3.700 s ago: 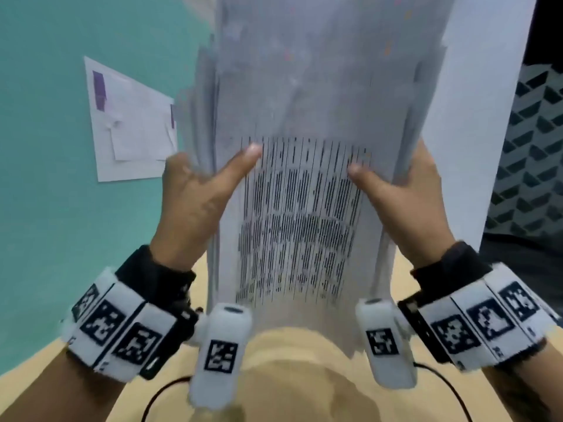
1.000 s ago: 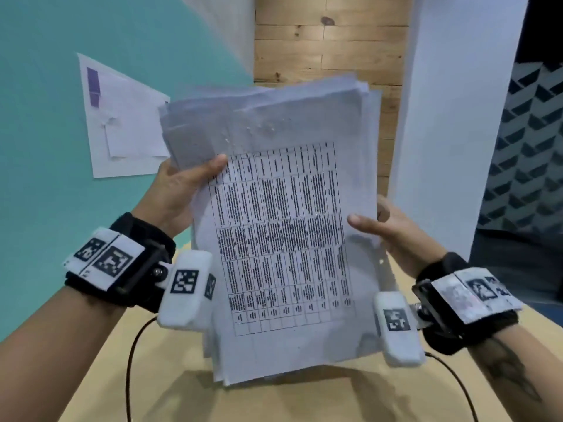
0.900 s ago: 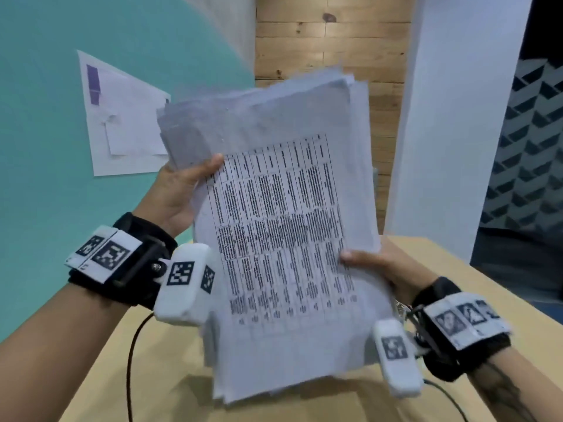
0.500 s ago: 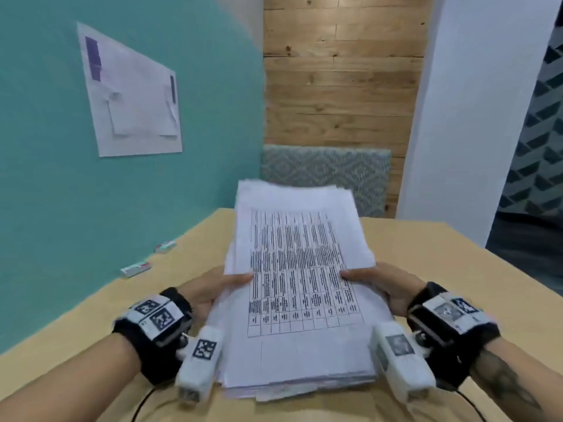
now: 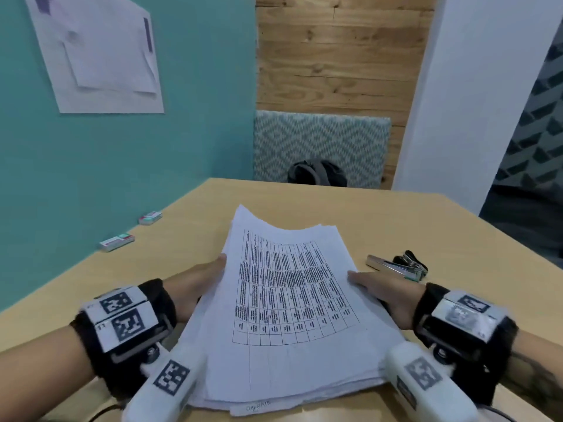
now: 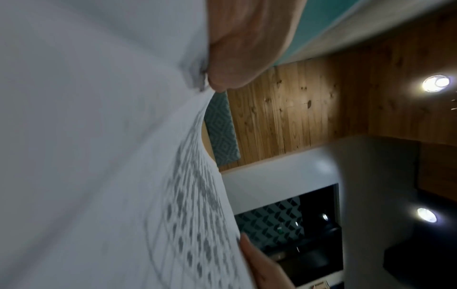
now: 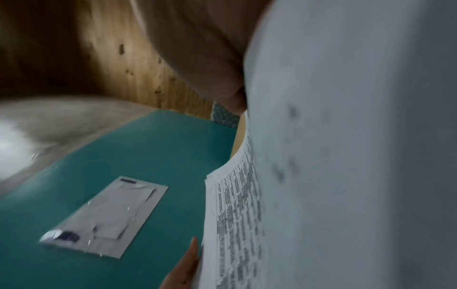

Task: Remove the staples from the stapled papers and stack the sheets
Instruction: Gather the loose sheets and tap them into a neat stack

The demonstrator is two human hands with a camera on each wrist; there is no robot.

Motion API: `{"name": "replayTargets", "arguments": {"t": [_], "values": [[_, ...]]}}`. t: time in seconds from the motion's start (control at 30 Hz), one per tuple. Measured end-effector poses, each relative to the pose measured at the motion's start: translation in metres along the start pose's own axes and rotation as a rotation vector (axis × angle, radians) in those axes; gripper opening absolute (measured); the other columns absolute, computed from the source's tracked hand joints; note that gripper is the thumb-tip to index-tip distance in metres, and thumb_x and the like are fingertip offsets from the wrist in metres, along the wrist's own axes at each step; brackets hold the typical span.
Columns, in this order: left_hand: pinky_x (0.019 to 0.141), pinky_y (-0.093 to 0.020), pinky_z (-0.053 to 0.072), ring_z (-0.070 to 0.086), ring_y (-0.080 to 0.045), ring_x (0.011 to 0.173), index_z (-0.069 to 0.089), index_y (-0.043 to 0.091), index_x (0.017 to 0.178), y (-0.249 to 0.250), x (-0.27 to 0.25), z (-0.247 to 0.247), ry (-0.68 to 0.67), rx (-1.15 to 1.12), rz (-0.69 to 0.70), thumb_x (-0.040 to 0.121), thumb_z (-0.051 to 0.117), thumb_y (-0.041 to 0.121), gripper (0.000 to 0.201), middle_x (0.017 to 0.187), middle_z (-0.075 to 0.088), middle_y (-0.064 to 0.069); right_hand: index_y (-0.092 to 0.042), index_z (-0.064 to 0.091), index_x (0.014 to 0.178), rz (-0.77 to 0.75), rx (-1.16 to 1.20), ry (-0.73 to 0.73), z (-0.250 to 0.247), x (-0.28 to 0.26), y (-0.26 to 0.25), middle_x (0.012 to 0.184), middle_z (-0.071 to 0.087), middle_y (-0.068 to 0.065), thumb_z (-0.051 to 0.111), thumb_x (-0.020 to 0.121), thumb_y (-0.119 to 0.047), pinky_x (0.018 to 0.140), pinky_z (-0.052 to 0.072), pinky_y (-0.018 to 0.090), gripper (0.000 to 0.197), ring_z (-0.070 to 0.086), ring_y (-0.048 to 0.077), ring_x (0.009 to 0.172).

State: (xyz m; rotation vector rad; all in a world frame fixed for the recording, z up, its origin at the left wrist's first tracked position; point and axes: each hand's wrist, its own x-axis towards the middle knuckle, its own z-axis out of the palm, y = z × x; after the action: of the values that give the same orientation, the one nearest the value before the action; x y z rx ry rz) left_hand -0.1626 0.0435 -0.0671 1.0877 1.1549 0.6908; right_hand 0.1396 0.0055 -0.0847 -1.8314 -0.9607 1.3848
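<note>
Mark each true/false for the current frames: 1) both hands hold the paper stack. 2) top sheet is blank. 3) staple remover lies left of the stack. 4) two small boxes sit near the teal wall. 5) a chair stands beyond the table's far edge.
1) True: left hand and right hand grip the paper stack by its sides.
2) False: it shows a printed table.
3) False: the metal tool, apparently the staple remover, lies right of the stack.
4) True: small boxes.
5) True: a patterned chair.

Teal wall (image 5: 128,153) (paper pinned), wood panelling (image 5: 338,53), tan table (image 5: 396,226), patterned chair (image 5: 320,144).
</note>
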Motion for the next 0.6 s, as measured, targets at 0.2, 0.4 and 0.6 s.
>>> {"name": "replayTargets", "arguments": {"t": [0.2, 0.4, 0.6], "values": [[0.102, -0.042, 0.04, 0.058, -0.028, 0.11, 0.057, 0.01, 0.12, -0.001, -0.008, -0.003, -0.054, 0.075, -0.056, 0.095, 0.036, 0.048, 0.05, 0.121, 0.063, -0.012, -0.002, 0.062, 0.111, 0.012, -0.115, -0.116, -0.009, -0.02, -0.012, 0.1, 0.056, 0.019, 0.085, 0.053, -0.051, 0.088, 0.044, 0.042, 0.08, 0.046, 0.034, 0.079], [0.087, -0.052, 0.05, 0.066, -0.034, 0.092, 0.052, -0.005, 0.122, 0.015, -0.012, 0.012, -0.067, 0.123, 0.13, 0.084, 0.06, 0.0, 0.039, 0.115, 0.063, -0.024, 0.007, 0.054, 0.122, -0.242, -0.141, -0.124, 0.004, -0.056, -0.039, 0.112, 0.062, 0.025, 0.057, 0.089, 0.002, 0.08, 0.052, 0.047, 0.033, 0.062, 0.035, 0.085], [0.09, -0.019, 0.045, 0.055, -0.001, 0.108, 0.04, 0.018, 0.128, 0.067, -0.03, 0.041, 0.21, 0.249, 0.89, 0.092, 0.054, 0.016, 0.039, 0.119, 0.056, 0.01, -0.017, 0.051, 0.111, -0.948, -0.137, 0.369, 0.003, -0.096, -0.073, 0.099, 0.063, -0.008, 0.057, 0.092, -0.014, 0.076, 0.053, 0.028, 0.021, 0.062, 0.011, 0.087]]}}
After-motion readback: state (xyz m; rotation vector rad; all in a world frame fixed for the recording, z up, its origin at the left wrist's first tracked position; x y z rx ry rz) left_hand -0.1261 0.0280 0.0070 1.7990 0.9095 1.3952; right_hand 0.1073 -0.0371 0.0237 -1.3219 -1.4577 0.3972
